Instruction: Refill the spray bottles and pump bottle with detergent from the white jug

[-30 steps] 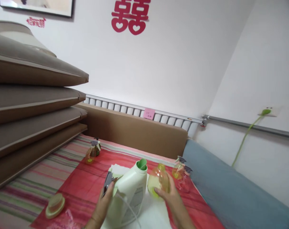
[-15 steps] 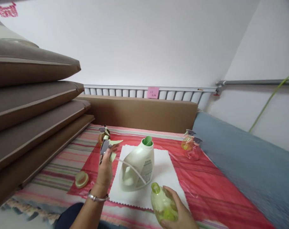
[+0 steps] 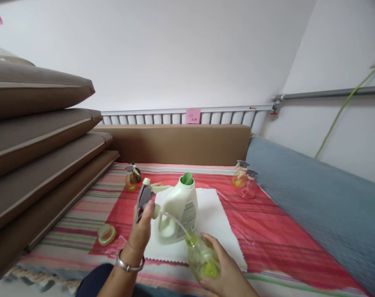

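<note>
My left hand [image 3: 144, 218] is closed on a grey and pale green spray head [image 3: 145, 197], whose thin clear tube [image 3: 178, 222] curves down to the right. The tube's end is at the mouth of a see-through green bottle [image 3: 202, 258]. My right hand [image 3: 224, 264] holds that bottle from its right side, tilted, with its neck towards the upper left. Behind both hands, a large pale green jug [image 3: 183, 208] stands on a white cloth [image 3: 210, 210]; its open neck shows a brighter green inside.
A pale green cap [image 3: 106, 234] lies at the left. Spray bottles stand at the back left [image 3: 131, 179] and back right [image 3: 248, 185]. Brown cushions [image 3: 45, 144] are stacked left, and a blue padded surface [image 3: 314, 185] borders the right.
The spray head and bottle have come together, bringing the tube's end from in front of the jug to the bottle's mouth. The camera view has shifted slightly.
</note>
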The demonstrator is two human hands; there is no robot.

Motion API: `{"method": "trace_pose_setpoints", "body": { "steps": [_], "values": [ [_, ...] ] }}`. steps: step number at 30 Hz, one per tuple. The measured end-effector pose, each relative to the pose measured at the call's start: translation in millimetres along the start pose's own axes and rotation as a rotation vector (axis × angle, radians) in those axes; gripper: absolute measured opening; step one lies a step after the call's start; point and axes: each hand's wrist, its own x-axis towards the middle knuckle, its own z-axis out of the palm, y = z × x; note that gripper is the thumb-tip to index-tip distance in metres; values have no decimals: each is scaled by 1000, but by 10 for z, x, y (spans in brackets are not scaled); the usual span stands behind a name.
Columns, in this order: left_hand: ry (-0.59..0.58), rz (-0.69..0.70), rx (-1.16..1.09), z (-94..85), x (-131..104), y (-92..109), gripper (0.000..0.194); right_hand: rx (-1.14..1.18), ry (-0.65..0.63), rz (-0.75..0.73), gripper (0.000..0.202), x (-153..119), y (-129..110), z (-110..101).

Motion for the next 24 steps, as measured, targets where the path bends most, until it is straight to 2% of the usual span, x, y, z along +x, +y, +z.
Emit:
{"method": "trace_pose_setpoints", "body": {
  "steps": [4,6,8,12,17,24],
  "values": [
    [-195,-65,-9,133,-198,-157,29,26,-39,-34,85,-29,-271,-45],
    [-318,-102,-29,205,-311,-235,34,10,-24,-85,85,-58,-415,-70],
    [-389,-119,-68,262,-408,-267,39,-27,-15,-124,85,-85,-515,-81],
    [-438,-168,-191,320,-506,-192,37,-19,-14,-83,87,-114,-569,-71],
    [-505,-209,-286,356,-526,-83,30,100,-40,-52,79,-137,-583,-71],
    [-532,-200,-284,386,-551,-143,29,304,-171,-74,73,-134,-584,-85]
  ]
}}
